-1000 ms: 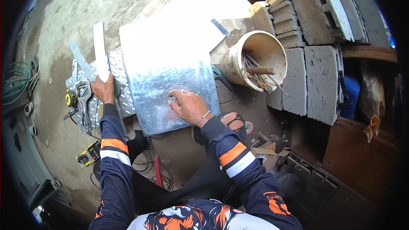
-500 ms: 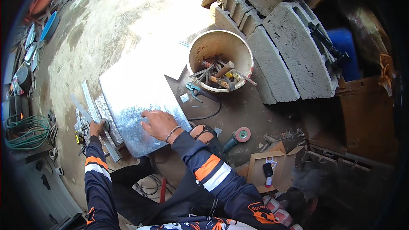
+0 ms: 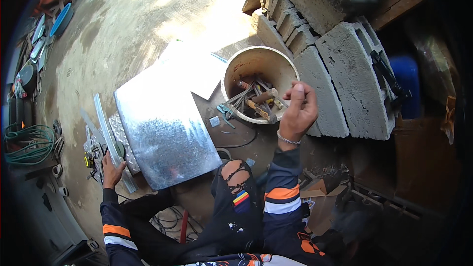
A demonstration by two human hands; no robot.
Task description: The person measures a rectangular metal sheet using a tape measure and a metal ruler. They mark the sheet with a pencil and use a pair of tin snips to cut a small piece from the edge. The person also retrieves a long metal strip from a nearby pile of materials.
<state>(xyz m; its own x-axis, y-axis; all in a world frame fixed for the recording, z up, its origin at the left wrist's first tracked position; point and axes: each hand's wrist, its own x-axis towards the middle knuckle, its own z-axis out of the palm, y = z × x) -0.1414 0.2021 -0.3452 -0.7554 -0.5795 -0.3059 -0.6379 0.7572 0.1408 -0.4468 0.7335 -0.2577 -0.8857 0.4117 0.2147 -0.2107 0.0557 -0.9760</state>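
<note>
A sheet of galvanized metal lies in front of me, its far part washed out by glare. My left hand is closed around the near part of a long, thin metal channel left of the sheet. At the bucket's right rim, my right hand has its fingers curled in; whatever they pinch, if anything, is hidden. The pale round bucket holds several worn hand tools, among them a wooden-handled one and thin metal rods.
Concrete blocks stand right of the bucket. A tape measure lies beyond my left hand, near a patterned metal plate. A teal clamp with a cable sits before the bucket. A coiled green hose is far left.
My right hand has left the metal sheet and moved right to the bucket's rim, its fingers now curled. My left hand stays at the metal channel, slightly nearer me. The view has shifted a little.
</note>
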